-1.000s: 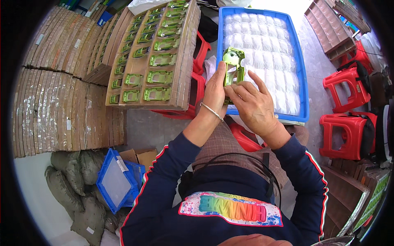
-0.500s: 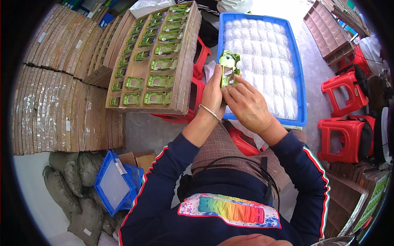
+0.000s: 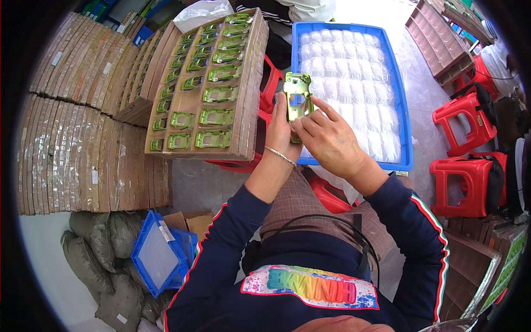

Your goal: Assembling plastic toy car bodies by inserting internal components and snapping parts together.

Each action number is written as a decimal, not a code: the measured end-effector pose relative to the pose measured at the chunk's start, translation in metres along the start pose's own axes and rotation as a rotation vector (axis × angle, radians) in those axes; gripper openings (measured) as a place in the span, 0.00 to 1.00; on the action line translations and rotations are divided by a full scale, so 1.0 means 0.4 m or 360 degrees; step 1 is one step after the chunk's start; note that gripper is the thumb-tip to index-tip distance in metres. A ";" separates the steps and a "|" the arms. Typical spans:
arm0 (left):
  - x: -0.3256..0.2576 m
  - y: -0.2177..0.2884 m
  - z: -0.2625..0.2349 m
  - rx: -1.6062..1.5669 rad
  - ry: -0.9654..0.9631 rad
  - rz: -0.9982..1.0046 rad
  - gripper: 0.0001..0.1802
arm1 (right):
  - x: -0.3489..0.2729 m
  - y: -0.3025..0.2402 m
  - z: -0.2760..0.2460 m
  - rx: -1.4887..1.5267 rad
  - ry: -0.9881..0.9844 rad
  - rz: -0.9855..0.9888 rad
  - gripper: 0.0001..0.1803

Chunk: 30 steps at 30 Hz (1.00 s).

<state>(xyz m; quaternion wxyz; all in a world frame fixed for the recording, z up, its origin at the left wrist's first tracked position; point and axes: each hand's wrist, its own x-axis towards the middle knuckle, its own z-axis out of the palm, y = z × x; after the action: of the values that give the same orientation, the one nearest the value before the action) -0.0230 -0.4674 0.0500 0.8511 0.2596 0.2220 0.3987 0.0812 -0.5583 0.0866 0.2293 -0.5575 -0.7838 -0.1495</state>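
Note:
A shiny green toy car body shell (image 3: 297, 84) with open window gaps is held up in front of me. My left hand (image 3: 281, 131), with a bracelet at the wrist, grips it from the left side. My right hand (image 3: 329, 141) is closed against the shell's lower right side, fingers curled and touching it. At my left stands a cardboard tray (image 3: 193, 119) with rows of similar green car shells (image 3: 215, 117). Beyond my right hand is a blue plastic crate (image 3: 407, 127) filled with rows of white wrapped pieces (image 3: 351, 83).
Stacked cardboard trays (image 3: 83, 149) rise at the far left. Grey sacks (image 3: 119, 293) and a blue plastic basket (image 3: 157, 254) lie at lower left. Red stools (image 3: 462, 180) stand at right, near a divided brown tray (image 3: 440, 39). Another person's white clothing (image 3: 312, 8) shows at the top.
The car shell has turned to show more of its flat face and moved slightly left with my hands. My right fingers have shifted down along it.

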 end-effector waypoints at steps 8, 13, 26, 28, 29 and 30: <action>-0.007 -0.001 0.006 0.0070 0.0081 -0.0009 0.24 | -0.001 0.001 -0.008 0.0033 -0.0009 -0.0003 0.15; -0.030 0.006 0.043 0.0105 0.0064 0.0008 0.26 | 0.003 0.005 -0.029 0.0020 -0.0008 -0.0013 0.15; 0.008 0.058 0.034 0.0866 -0.0030 0.0336 0.16 | 0.021 0.002 -0.027 -0.0025 0.0151 -0.0064 0.05; 0.018 0.064 0.038 0.0992 0.0014 0.0434 0.16 | 0.027 -0.005 -0.028 -0.0111 0.0104 -0.0074 0.06; 0.023 0.069 0.040 0.1125 0.0000 0.0537 0.16 | 0.029 -0.006 -0.029 -0.0112 0.0105 -0.0075 0.06; 0.026 0.073 0.043 0.1257 -0.0014 0.0640 0.16 | 0.031 -0.007 -0.029 -0.0117 0.0121 -0.0088 0.06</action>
<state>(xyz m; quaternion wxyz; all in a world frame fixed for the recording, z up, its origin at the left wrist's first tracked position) -0.0234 -0.4478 0.0796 0.5931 0.6046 0.2988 0.4397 0.0775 -0.5548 0.1031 0.2342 -0.5376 -0.7835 -0.2054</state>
